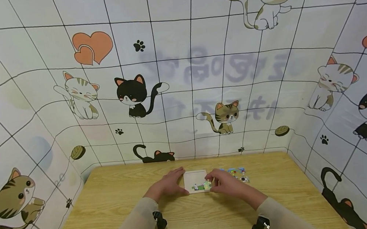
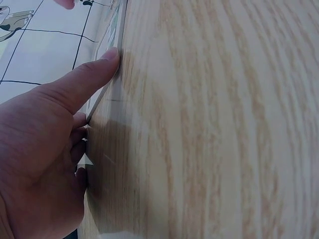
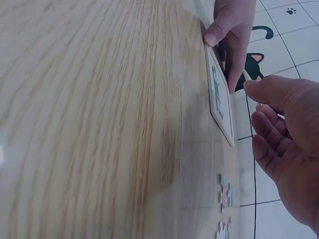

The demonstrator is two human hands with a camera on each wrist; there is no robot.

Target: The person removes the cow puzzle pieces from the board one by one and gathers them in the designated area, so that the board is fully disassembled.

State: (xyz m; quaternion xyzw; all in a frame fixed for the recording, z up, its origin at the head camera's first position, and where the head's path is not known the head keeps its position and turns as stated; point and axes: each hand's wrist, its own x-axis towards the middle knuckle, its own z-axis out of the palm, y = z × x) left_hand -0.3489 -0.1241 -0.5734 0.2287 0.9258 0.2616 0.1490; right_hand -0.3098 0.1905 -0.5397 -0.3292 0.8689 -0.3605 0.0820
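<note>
A shallow, light puzzle tray point(image 1: 194, 177) lies on the table, with green printed puzzle pieces point(image 1: 197, 187) joined along its near side. My left hand point(image 1: 168, 185) holds the tray's left side, its thumb at the near edge and fingers stretched toward the far corner. In the left wrist view, the thumb point(image 2: 87, 79) presses on the tray's rim. Over the tray's right side, my right hand point(image 1: 225, 185) pinches a small puzzle piece point(image 3: 246, 75) between thumb and fingertips; the fingers hide most of it. The right wrist view has this hand raised above the board.
Several loose puzzle pieces point(image 1: 238, 170) lie right of the tray, partly behind my right hand. The wooden table point(image 1: 193, 220) meets a cat-printed curtain point(image 1: 185, 129) at the back and sides. Each sleeve carries a black wrist camera point(image 1: 160, 220).
</note>
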